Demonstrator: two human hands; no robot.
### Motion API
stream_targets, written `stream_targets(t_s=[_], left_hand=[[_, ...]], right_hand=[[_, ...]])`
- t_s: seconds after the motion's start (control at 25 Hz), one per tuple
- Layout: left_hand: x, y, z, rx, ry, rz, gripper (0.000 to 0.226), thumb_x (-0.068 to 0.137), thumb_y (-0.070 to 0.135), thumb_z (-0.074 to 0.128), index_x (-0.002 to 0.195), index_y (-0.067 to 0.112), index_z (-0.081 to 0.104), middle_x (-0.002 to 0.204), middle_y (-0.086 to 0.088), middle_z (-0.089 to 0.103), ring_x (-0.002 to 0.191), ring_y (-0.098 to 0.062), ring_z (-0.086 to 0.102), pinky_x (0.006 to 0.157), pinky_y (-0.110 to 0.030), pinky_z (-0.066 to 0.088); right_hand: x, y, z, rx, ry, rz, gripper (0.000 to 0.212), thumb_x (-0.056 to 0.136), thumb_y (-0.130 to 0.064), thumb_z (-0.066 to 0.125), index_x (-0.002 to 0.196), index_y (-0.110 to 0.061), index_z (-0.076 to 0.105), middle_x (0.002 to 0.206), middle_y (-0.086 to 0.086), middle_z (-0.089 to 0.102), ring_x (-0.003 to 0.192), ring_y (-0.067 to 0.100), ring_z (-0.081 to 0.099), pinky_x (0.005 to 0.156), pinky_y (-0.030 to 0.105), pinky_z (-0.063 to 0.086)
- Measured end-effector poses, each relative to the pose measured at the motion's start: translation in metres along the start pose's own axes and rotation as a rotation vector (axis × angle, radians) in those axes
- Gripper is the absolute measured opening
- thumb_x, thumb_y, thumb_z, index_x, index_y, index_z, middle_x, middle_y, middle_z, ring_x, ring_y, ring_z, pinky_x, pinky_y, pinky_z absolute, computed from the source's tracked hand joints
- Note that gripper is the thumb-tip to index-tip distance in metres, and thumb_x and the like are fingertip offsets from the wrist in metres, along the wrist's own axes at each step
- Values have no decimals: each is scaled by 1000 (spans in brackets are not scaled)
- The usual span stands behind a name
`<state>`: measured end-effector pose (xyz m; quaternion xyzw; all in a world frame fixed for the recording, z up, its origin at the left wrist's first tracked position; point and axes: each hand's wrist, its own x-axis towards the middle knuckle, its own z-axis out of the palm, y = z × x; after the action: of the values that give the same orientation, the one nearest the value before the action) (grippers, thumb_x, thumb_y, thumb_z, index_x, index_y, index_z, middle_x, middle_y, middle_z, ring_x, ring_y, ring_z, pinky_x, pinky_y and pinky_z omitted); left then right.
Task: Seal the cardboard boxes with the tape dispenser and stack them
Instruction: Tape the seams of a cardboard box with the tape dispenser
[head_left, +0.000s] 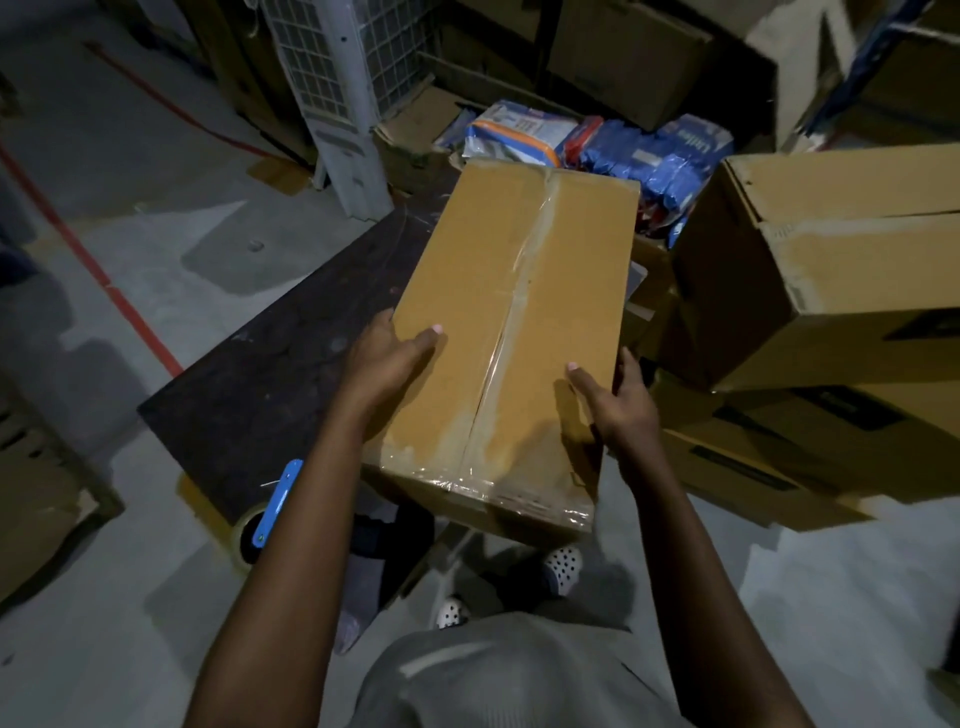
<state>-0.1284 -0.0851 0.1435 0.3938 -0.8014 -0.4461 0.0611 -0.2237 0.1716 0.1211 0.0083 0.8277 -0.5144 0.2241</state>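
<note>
While the left hand (387, 358) clamps the taped box (514, 332), the right hand (618, 405) grips opposite, thumbs on top

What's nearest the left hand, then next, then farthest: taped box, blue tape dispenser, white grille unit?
1. taped box, held by the left hand.
2. tape dispenser, near left, by the forearm.
3. white grille unit, far back left.

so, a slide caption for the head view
Left hand and right hand hold a taped cardboard box at a dark table, tape dispenser nearby
</note>
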Motion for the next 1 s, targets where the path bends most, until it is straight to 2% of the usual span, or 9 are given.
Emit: stream_targets(t_s=[0.12,0.2,0.32,0.48,0.56,0.64,0.76,0.84,1.0], left_hand=[[-17,-12,-4,36,5,-81,87,89,61,65,156,15,33,156,-10,43,140,-33,43,108,-44,38],[-24,-20,-5,74,14,-100,83,85,67,64,148,16,45,149,-10,51,134,-35,48,103,-44,41],[-37,-25,-3,61,24,-110,80,82,72,63,138,17,53,141,-8,58,129,-35,53,98,-41,42],[-60,-30,6,-86,24,-216,104,68,82,66,146,18,43,143,-3,54,128,-32,53,106,-49,45],[-74,-34,15,-135,26,-235,101,70,77,70,146,18,41,139,-1,55,122,-28,56,103,-49,48],[-87,-36,25,-202,66,-246,90,72,74,72,141,22,46,132,2,60,114,-24,61,101,-49,51],[-106,-34,41,-351,117,-267,76,75,66,77,135,26,56,122,3,69,108,-21,67,96,-45,55],[-120,-24,54,-423,99,-301,71,78,60,78,136,25,55,121,2,70,108,-21,68,90,-41,57],[-155,-16,91,-511,172,-303,82,70,56,86,137,26,50,126,5,68,114,-17,66,100,-42,53]], right_hand=[[-25,16,2,-36,-34,-41,101,69,-79,62,154,-34,30,144,0,56,128,29,55,105,57,49],[-34,19,5,-35,-45,-72,90,73,-75,65,149,-38,32,136,-2,58,121,29,57,101,57,51],[-37,19,9,-64,-36,-76,97,70,-74,69,150,-38,27,141,0,55,124,32,55,103,59,49],[-22,14,-9,-57,-115,-142,89,81,-58,76,153,-39,28,139,-7,55,127,27,54,106,56,47],[-6,10,-27,-36,-195,-159,82,85,-52,76,154,-40,31,130,-15,55,123,21,56,107,52,47],[9,10,-44,-63,-254,-157,79,88,-50,74,155,-39,32,128,-17,54,121,17,55,107,50,47],[16,17,-58,-110,-318,-171,76,90,-52,71,154,-36,35,137,-10,59,123,18,57,106,46,47],[19,24,-66,-148,-345,-203,81,87,-55,72,155,-36,31,144,-7,56,126,21,55,109,47,44],[36,30,-89,-207,-383,-291,83,82,-61,73,151,-40,34,141,-9,58,127,23,56,108,53,47]])
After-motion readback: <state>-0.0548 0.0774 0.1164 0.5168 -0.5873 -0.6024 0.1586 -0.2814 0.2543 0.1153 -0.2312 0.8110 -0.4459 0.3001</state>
